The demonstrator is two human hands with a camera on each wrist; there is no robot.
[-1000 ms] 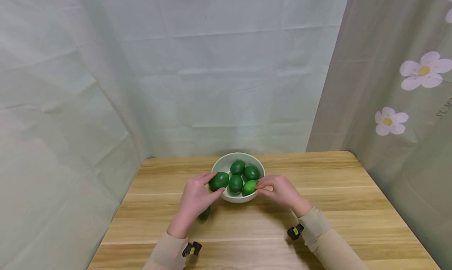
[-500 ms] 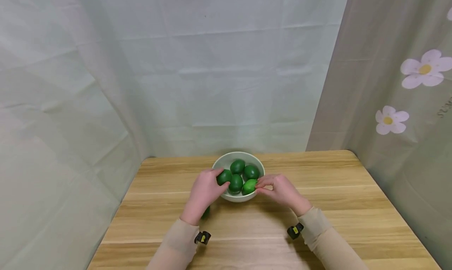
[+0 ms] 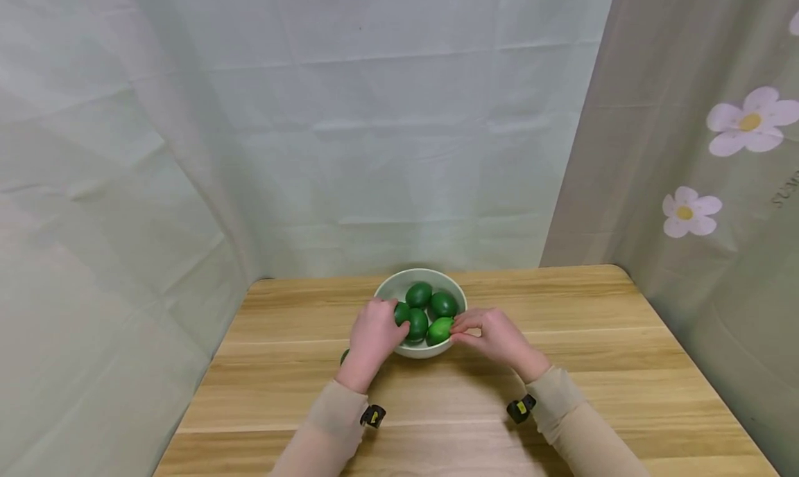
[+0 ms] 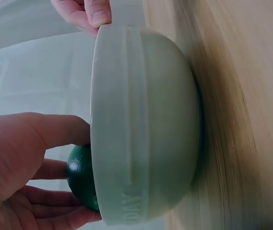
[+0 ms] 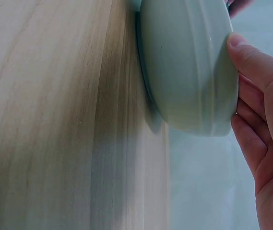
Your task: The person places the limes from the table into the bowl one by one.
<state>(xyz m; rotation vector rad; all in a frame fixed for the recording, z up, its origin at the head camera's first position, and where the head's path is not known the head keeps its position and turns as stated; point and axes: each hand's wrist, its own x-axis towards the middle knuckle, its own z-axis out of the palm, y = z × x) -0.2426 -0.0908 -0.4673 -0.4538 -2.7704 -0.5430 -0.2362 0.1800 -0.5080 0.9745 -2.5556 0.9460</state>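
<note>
A pale green bowl (image 3: 423,352) stands near the table's back edge. Over its left rim, my left hand (image 3: 373,330) holds a dark green avocado (image 4: 81,176) between thumb and fingers, low inside the bowl. Three other smooth dark avocados lie in there, one of them (image 3: 416,326) right beside the held one. My right hand (image 3: 494,333) grips the bowl's right rim, its thumb outside and the fingers over the edge. Close to those fingertips sits a bright green lime (image 3: 440,331). The bowl wall hides part of the held avocado in the left wrist view.
Another dark green fruit (image 3: 344,356) lies on the wooden table (image 3: 449,439), mostly hidden behind my left wrist. Pale curtains (image 3: 399,151) hang behind the table and at both sides, with printed flowers on the right one.
My left hand has moved right and into the bowl, carrying the avocado from above the left rim to beside the others. My right hand has stayed at the rim.
</note>
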